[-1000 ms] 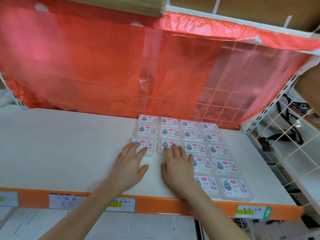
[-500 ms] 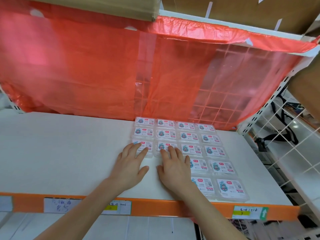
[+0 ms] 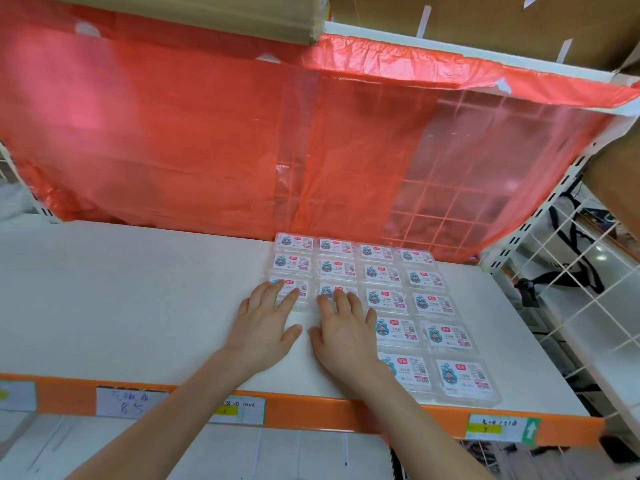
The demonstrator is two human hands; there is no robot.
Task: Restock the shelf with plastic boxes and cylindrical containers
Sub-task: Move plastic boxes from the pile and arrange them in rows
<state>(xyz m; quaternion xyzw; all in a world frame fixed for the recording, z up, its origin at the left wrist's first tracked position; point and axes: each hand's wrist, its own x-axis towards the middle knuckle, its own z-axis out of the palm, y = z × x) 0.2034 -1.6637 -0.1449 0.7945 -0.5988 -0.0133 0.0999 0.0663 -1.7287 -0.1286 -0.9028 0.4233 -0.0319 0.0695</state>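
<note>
White shelf (image 3: pixel 138 306), right part: clear plastic boxes (image 3: pixel 381 271) with printed labels, lying flat in four close columns, the left two shorter; contents not discernible. Left hand (image 3: pixel 265 327) and right hand (image 3: pixel 346 330): fingers straight, tips resting on the shorter columns' frontmost boxes.

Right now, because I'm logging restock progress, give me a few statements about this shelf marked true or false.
1. Both the left hand and the right hand lie flat with fingertips on plastic boxes. True.
2. The boxes sit at the left end of the shelf. False: they are grouped toward its right end.
3. A red plastic sheet hangs behind the shelf. True.
4. Cylindrical containers stand beside the boxes. False: none is in view.
</note>
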